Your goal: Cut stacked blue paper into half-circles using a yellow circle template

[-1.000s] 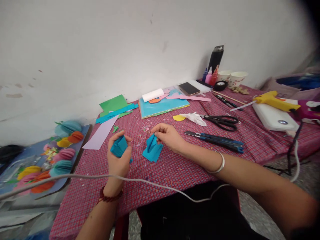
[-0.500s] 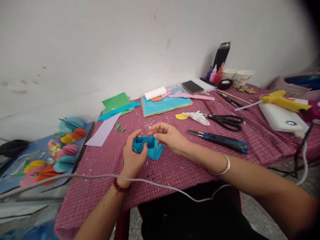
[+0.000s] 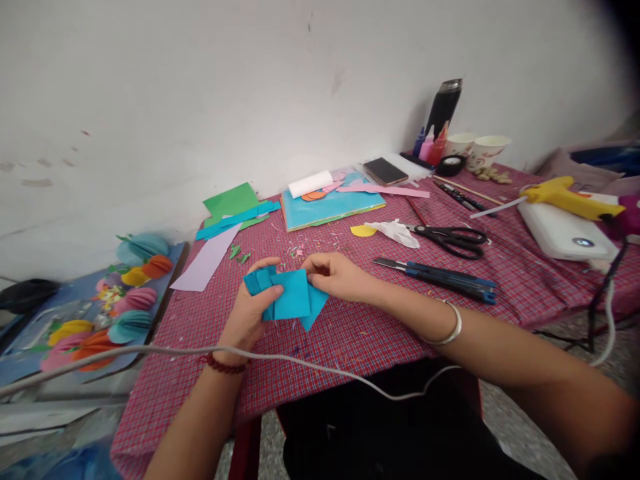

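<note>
Two hands, head view: left hand (image 3: 249,313) and right hand (image 3: 336,275) both pinch one folded blue paper piece (image 3: 289,300) at bench (image 3: 350,340) centre. Step judged: aligning folded layers; pressing them flush calls for steady grip. Scissors (image 3: 450,239) at 2 o'clock, knife (image 3: 440,275) at 3.

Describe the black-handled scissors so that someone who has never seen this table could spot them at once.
On the red checked tablecloth, look right of the person's two hands, toward the white power bank. The black-handled scissors lie flat there, just beyond the blue utility knife and beside a crumpled white tissue. Their two large black finger loops set them apart from the straight, slim knife.
</note>
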Demonstrator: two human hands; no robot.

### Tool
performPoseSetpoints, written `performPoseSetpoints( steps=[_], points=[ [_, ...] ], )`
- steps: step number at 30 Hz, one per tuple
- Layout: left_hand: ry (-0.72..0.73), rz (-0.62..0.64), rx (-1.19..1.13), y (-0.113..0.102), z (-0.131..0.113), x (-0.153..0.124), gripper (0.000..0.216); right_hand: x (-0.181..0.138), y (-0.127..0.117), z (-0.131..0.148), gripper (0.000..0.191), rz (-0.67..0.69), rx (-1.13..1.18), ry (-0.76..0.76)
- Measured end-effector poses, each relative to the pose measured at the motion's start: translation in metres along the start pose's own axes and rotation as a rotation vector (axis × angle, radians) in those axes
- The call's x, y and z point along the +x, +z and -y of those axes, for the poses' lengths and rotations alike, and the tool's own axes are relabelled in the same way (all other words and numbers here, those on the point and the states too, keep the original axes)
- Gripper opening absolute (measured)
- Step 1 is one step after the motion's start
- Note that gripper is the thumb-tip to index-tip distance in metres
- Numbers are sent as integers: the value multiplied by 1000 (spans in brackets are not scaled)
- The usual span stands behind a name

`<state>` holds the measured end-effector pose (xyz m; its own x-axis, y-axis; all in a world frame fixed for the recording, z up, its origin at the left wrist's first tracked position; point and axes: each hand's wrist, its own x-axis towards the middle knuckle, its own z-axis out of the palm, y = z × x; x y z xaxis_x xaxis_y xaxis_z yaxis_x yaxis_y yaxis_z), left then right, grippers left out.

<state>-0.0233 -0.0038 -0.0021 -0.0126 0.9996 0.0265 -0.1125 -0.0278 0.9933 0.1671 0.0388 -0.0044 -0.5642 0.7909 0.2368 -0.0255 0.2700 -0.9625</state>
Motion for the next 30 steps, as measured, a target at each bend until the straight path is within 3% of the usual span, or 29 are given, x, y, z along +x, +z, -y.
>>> performPoseSetpoints(
  steps=[4,9,11,16,21,24,30],
  points=[
    [37,-3,21,2,1,2,48,-2,-2,4,7,7,-92,-22],
    [117,-55,67,6,1,6,47,2,-8,-3,15,4,-303,-44],
    [133,-135,33,1,-2,8,47,6,-15,-5,13,-86,-238,-13],
    [184,-326,-70,-23,-12,16,44,13,-35,-8,5,-265,217,222],
    [160,-372,-113,-31,-14,19,40,10,-35,-1,2,-137,519,367],
    [150,-344,-124,-28,-13,19,39,6,-26,3,11,-54,537,362],
    [155,-310,-156,-26,-11,17,37,6,-12,-11,10,-174,265,260]
  ],
)
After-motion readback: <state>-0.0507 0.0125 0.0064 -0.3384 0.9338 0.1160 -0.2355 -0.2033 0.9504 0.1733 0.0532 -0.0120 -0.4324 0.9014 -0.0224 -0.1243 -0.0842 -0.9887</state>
